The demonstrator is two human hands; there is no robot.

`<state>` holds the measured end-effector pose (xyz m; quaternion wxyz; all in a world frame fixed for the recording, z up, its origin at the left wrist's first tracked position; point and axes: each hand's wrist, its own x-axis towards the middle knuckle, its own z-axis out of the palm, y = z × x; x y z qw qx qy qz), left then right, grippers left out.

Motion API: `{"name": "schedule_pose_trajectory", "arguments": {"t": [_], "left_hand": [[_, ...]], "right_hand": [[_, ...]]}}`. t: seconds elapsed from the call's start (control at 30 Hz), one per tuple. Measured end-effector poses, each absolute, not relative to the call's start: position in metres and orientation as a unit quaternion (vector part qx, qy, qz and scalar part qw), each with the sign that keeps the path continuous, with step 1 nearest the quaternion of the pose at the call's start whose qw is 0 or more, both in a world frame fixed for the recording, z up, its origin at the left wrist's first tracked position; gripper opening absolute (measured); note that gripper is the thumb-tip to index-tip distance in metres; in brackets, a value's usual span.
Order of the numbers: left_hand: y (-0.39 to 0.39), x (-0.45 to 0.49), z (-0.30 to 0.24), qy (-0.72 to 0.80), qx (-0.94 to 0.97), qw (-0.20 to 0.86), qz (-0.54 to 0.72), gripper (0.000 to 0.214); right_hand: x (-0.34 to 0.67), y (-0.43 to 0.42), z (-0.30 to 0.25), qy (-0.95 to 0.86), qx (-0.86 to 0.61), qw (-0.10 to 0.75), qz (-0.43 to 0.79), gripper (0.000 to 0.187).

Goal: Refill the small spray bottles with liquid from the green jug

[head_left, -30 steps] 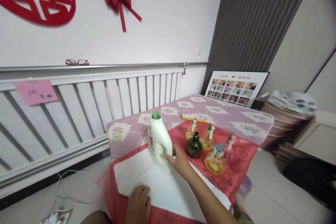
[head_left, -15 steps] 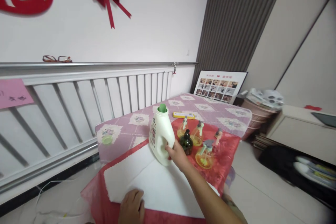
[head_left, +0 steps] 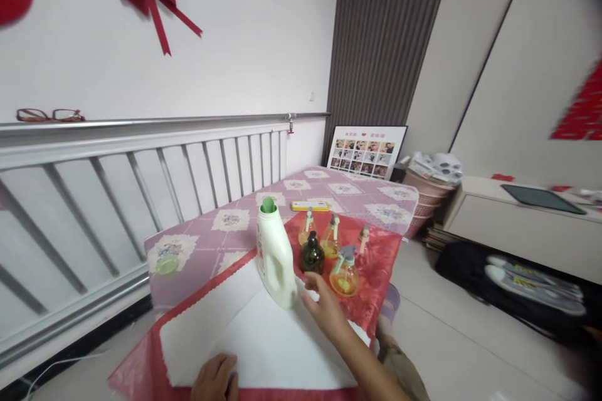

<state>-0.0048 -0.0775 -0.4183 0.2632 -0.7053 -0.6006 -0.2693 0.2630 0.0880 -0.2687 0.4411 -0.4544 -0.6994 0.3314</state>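
Half a second back the right hand (head_left: 324,307) gripped the white bottle (head_left: 275,263). Now it's off, fingers loosely spread right beside the base; can't tell if they touch. The bottle stands upright on the white cloth (head_left: 263,344), just left of that hand. The left hand (head_left: 215,379) rests on the cloth's near edge, half cropped, so I can't tell how open it is. A dark green bottle (head_left: 312,255) and a yellow spray bottle (head_left: 345,274) crowd just beyond the right hand.

We see the room evenly and softly lit, brightest on the white wall (head_left: 263,31) and the white cloth (head_left: 263,338), with only faint shadows on the worktop (head_left: 226,244). Near the right edge the red sign (head_left: 580,113) smears into blur. The right corners darken, and the wide lens stretches the edges.
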Motion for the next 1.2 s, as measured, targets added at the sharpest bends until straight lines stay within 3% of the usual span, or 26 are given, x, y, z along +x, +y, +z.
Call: {"name": "schedule_pose_trajectory", "arguments": {"t": [0.17, 0.3, 0.53, 0.67, 0.87, 1.03, 1.2], "left_hand": [[-0.085, 0.006, -0.4, -0.643, -0.688, 0.211, -0.263, 0.023], [-0.088, 0.017, -0.382, -0.667, -0.67, 0.181, -0.27, 0.022], [-0.089, 0.028, -0.367, -0.691, -0.645, 0.146, -0.292, 0.022], [-0.09, 0.029, -0.363, -0.692, -0.643, 0.137, -0.298, 0.023], [-0.088, 0.021, -0.374, -0.673, -0.653, 0.178, -0.298, 0.023], [-0.088, 0.014, -0.385, -0.658, -0.671, 0.17, -0.297, 0.022], [-0.089, 0.015, -0.386, -0.665, -0.666, 0.159, -0.298, 0.022]], "right_hand": [[0.279, 0.088, -0.269, -0.706, -0.463, 0.431, 0.317, 0.029], [0.25, 0.1, -0.258, -0.718, -0.445, 0.422, 0.33, 0.034], [0.205, 0.121, -0.255, -0.717, -0.474, 0.377, 0.344, 0.02], [0.199, 0.126, -0.259, -0.712, -0.487, 0.369, 0.345, 0.022], [0.218, 0.108, -0.262, -0.703, -0.465, 0.421, 0.335, 0.034], [0.276, 0.082, -0.276, -0.671, -0.488, 0.478, 0.287, 0.015], [0.327, 0.088, -0.275, -0.635, -0.53, 0.506, 0.246, 0.02]]}}
